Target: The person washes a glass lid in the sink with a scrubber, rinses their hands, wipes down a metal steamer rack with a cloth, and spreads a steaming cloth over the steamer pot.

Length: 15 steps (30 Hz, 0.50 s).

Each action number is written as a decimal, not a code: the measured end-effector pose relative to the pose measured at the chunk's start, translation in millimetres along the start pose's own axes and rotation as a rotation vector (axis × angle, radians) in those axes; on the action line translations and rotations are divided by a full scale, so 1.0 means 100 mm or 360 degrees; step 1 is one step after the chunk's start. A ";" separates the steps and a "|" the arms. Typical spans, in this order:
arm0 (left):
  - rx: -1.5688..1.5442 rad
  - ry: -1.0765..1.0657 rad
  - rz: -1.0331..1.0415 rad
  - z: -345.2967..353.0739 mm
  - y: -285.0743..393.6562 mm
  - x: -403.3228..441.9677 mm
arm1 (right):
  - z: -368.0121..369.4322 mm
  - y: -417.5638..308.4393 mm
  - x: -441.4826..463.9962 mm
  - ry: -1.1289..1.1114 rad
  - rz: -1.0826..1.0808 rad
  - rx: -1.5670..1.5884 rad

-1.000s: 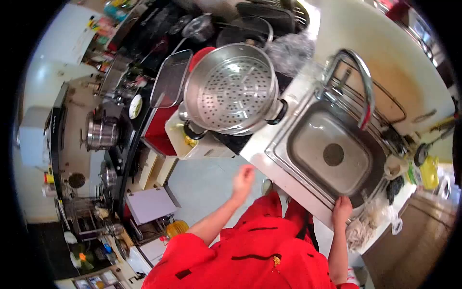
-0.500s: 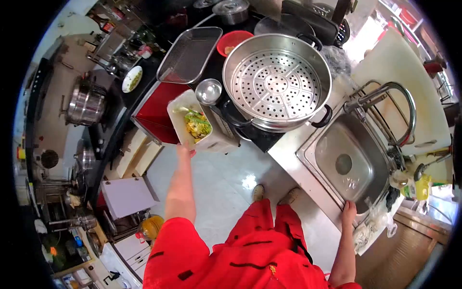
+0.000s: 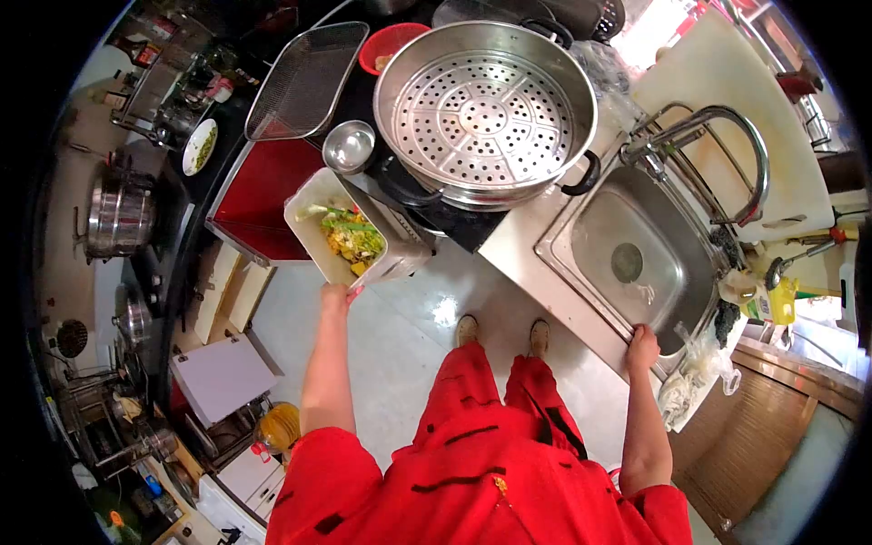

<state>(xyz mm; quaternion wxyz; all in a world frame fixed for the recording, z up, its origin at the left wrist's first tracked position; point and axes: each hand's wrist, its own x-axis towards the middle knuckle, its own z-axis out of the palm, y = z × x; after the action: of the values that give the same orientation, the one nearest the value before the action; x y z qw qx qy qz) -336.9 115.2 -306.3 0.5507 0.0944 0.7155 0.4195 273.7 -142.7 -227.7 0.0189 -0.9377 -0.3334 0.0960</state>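
Note:
My left hand (image 3: 339, 296) grips the near rim of a pale, box-shaped waste bin (image 3: 402, 257). Vegetable scraps (image 3: 352, 239), green and yellow, lie in the bin, whose opening tilts toward me. My left thumb and fingertips are partly hidden at the rim. Over on the right, my right hand (image 3: 643, 349) is closed over the front edge of the stainless steel sink (image 3: 595, 304). The basin holds nothing but its drain and a few wet spots or bits.
A large steamer pot (image 3: 484, 116) with a perforated tray stands on the counter. Close to it are a metal bowl (image 3: 349, 147), a mesh basket (image 3: 307, 82) and a red bowl (image 3: 392, 43). An open cabinet door (image 3: 224, 378) and an oil bottle (image 3: 280, 425) are at the left.
My left hand has drawn the bin nearer to me, away from the counter. The view has shifted, so the pot and sink sit higher and further left. My right hand stays on the sink edge.

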 end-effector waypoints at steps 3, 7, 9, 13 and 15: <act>0.0014 0.0003 -0.0018 0.10 -0.31 -0.44 | 0.04 0.06 0.03 -0.0075 -0.0119 0.0033; 0.0074 -0.0118 -0.0037 0.23 -1.01 -0.77 | 0.10 0.23 0.22 -0.0423 -0.0284 0.0065; 0.0116 -0.0064 -0.0118 0.53 -1.11 -1.30 | -0.07 0.14 0.31 -0.0599 -0.0176 0.0373; 0.0035 -0.0067 -0.0040 0.77 -1.50 -1.86 | 0.25 0.27 0.67 -0.0746 -0.0388 0.0530; 0.0062 -0.0022 -0.0066 0.90 -1.71 -2.11 | 0.45 0.29 0.85 -0.0525 -0.0669 0.0530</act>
<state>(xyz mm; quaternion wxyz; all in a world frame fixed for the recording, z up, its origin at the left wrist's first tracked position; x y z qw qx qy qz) -123.6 -74.2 -280.7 0.5621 0.0933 0.7215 0.3933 347.7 -113.4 -288.9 0.1371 -0.8041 -0.4982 0.2941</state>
